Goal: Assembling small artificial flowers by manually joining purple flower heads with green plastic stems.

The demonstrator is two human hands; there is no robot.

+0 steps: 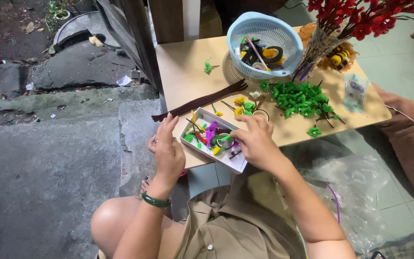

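Green leaf pieces (302, 99) lie heaped; right hand (257, 142) pinches scraps (unclear which) in white box (238, 164); left hand (166, 148) hovers open, empty.

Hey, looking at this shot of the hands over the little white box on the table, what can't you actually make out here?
Head view only:
- Whatever the right hand pinches in the white box: hidden by its fingers.
- The left hand fingertips: too small to tell if they hold anything.
- Contents of the blue basket: small, jumbled.
- The red flowers: cut off by the top edge.
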